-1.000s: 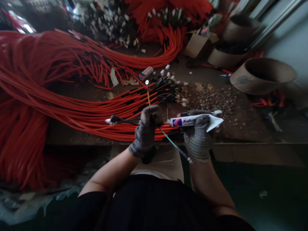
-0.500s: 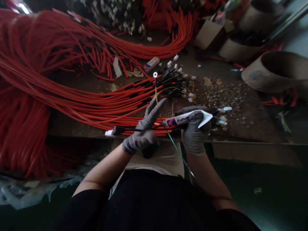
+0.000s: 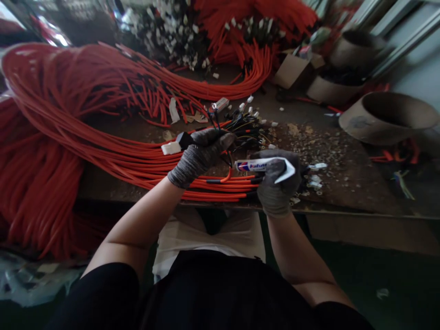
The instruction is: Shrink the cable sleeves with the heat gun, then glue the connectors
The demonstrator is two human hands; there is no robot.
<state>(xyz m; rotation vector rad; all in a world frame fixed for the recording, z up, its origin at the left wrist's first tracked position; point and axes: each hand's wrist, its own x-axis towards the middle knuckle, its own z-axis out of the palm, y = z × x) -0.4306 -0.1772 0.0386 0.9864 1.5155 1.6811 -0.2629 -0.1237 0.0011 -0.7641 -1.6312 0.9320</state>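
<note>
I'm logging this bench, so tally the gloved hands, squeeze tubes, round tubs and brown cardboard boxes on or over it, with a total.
Grey-gloved left hand and right hand: 2
White squeeze tube with blue-and-red label: 1
Round tan tubs: 3
Brown cardboard box: 1
Total: 7

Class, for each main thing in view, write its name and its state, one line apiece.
Left hand: gloved, closed on dark wires
Right hand: gloved, closed around the tube
Tube: held, tail flattened
White plug: unconnected at its visible end
Orange cables: bundled, lying on the bench
Round tub: upright, open-topped
</note>
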